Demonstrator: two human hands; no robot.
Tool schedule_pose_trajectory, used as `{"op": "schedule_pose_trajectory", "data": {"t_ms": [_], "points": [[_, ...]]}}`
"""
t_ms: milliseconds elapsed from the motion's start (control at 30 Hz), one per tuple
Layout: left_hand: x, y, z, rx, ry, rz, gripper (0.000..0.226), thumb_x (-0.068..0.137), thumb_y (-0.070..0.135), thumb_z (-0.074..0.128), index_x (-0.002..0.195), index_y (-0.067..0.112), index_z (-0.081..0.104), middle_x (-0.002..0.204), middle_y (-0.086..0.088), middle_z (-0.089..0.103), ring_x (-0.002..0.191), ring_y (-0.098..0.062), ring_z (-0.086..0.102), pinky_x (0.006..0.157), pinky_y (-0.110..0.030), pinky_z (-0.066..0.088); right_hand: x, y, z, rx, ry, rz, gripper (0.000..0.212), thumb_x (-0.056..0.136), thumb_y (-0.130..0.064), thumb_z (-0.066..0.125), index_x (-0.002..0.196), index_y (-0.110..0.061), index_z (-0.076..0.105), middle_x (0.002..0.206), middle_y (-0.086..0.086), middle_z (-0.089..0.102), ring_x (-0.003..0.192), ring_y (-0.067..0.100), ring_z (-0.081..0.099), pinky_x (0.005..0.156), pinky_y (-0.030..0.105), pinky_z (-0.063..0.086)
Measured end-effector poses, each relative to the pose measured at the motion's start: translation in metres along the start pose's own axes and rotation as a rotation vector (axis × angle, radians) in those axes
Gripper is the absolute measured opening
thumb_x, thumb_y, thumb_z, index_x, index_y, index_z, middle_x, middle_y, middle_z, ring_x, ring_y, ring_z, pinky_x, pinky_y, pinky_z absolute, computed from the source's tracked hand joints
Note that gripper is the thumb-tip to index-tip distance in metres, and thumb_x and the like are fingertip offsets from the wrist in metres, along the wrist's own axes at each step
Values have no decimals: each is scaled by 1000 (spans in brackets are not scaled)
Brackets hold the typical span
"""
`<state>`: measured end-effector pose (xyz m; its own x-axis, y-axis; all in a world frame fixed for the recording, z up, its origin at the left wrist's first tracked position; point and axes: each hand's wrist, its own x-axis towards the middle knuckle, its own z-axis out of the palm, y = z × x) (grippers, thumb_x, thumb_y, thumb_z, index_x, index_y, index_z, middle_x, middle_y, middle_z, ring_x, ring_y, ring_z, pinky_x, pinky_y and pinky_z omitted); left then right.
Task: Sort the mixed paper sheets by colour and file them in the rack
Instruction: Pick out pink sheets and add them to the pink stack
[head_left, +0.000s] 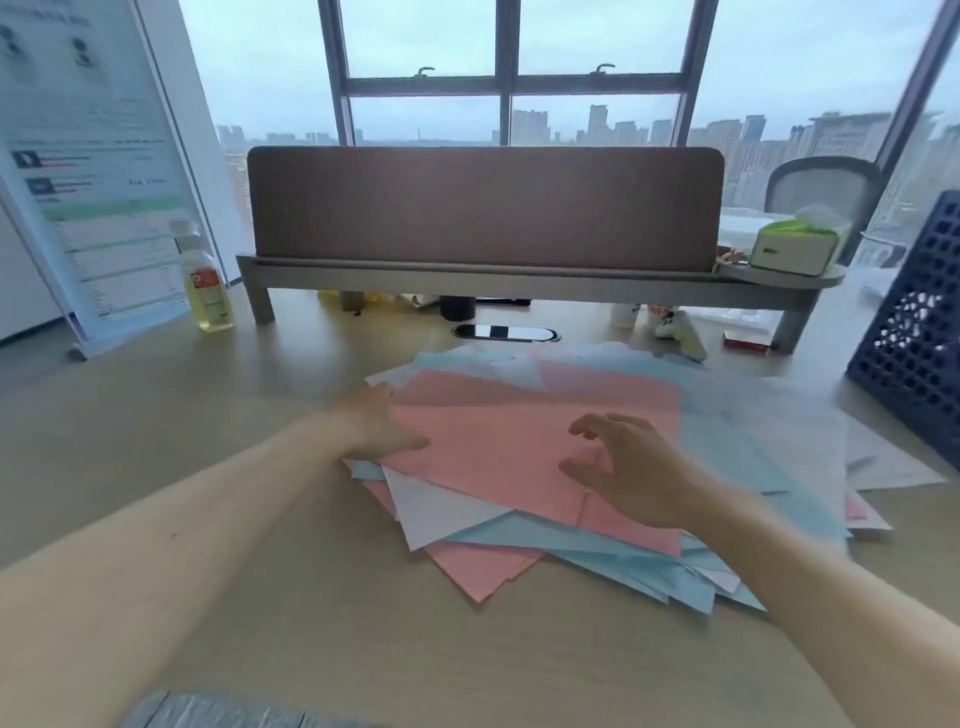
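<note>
A loose pile of pink, light blue and white paper sheets (519, 447) lies spread across the middle of the wooden desk. A large pink sheet is on top. My left hand (379, 423) rests on the pile's left edge, thumb lying on the pink sheet, fingers toward the sheets behind it. My right hand (631, 467) hovers over the right half of the pink sheet with fingers spread and loosely bent, holding nothing. The dark blue perforated rack (919, 332) stands at the desk's right edge.
A brown partition on a grey shelf (485, 208) closes off the back of the desk. A yellow bottle (205, 286) and a standing sign (93, 171) are at the back left. A tissue box (795, 247) sits on the shelf's right end. A cable port (506, 332) lies behind the pile.
</note>
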<state>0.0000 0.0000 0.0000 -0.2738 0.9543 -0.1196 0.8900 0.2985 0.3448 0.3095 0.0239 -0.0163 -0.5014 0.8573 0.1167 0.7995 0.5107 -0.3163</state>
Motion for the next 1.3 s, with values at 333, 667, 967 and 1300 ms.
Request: {"op": "schedule_pose_trajectory", "data": {"t_ms": [333, 667, 967, 1300], "points": [[23, -18, -9, -103, -184, -99, 84, 39, 57, 95, 113, 36, 62, 109, 12, 69, 100, -14, 65, 94, -35, 54, 78, -6, 15, 1, -77, 95, 86, 79, -61, 70, 149, -22, 38, 151, 4, 42, 141, 24, 35, 115, 38, 31], [39, -30, -10, -171, -94, -20, 48, 64, 37, 92, 100, 22, 62, 101, 7, 66, 96, -17, 62, 80, -31, 51, 132, -8, 7, -111, -139, 277, 100, 52, -70, 84, 136, -27, 50, 129, -1, 56, 121, 22, 52, 106, 39, 41], [44, -79, -47, -1237, 270, -18, 31, 83, 14, 82, 109, 12, 65, 106, -12, 75, 86, -26, 75, 71, -38, 62, 116, -51, -6, 513, -70, 276, 6, 88, -21, 70, 86, -15, 69, 79, 4, 76, 59, 17, 65, 55, 24, 50], [-1, -173, -46, -1062, 198, -267, 17, 94, 7, 67, 109, 2, 72, 106, -20, 75, 91, -33, 71, 94, -55, 55, 113, -172, 82, 908, -5, 334, 10, 88, -17, 70, 87, -7, 68, 86, 13, 75, 71, 25, 69, 72, 39, 60]]}}
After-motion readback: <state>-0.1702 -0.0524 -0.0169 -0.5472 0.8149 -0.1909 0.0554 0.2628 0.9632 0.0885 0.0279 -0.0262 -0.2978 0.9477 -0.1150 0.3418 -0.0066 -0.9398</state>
